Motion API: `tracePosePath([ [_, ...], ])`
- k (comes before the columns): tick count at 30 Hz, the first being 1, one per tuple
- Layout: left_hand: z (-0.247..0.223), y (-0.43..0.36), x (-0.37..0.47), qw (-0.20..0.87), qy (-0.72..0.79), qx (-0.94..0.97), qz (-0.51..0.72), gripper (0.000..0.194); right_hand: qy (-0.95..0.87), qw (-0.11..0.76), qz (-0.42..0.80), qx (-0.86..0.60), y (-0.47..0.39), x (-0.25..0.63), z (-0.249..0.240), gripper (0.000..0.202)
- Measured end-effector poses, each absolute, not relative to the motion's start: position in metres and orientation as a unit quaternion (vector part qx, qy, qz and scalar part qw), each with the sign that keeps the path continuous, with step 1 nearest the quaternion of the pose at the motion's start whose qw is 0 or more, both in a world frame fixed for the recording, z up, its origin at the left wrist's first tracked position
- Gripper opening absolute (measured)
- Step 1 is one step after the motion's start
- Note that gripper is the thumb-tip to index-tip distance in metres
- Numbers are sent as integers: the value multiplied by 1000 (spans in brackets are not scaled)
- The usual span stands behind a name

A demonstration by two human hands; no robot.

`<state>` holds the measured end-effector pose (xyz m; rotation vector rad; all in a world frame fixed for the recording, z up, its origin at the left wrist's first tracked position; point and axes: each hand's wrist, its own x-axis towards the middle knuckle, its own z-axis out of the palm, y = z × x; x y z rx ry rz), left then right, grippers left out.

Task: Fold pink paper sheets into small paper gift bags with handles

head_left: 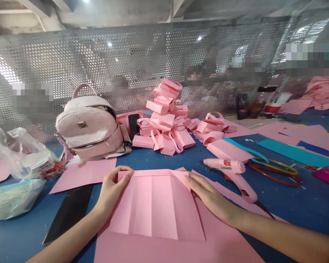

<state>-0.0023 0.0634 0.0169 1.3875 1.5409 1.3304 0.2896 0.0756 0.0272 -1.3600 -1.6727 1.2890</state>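
Note:
Both hands grip a creased sheet of pink paper point(156, 208) by the two ends of its far edge. Several lengthwise fold lines run down it, and a narrow strip is folded along the far edge. My left hand point(116, 184) pinches the far left corner between thumb and fingers. At the far right corner, my right hand point(204, 190) is closed on the paper, its fingers partly hidden. Beneath lies a larger pink sheet point(222, 244) on the blue table. To the right of my right hand rests a pink glue gun point(230, 170).
A pile of folded pink paper pieces point(164, 120) stands behind the sheet, beside a pale pink backpack point(87, 124). At left are a black phone-like slab point(70, 208) and plastic bags point(15, 197). Scissors point(274, 171) and turquoise paper point(298, 151) lie right. A perforated metal screen point(142, 47) runs behind.

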Motion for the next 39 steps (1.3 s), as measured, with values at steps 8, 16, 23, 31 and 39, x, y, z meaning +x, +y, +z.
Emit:
tracePosePath([
  [8, 16, 65, -3, 360, 577, 522, 515, 31, -562, 342, 537, -528, 87, 291, 20, 71],
  [16, 13, 66, -6, 376, 560, 516, 529, 30, -549, 372, 542, -517, 89, 292, 13, 62],
  [23, 16, 64, -2, 373, 562, 555, 487, 30, -666, 349, 511, -416, 85, 287, 26, 42],
  [31, 22, 59, 0, 352, 570, 587, 454, 27, -750, 350, 427, -364, 86, 286, 31, 24],
  [39, 20, 46, -5, 325, 593, 586, 447, 28, -746, 350, 426, -374, 87, 287, 33, 23],
])
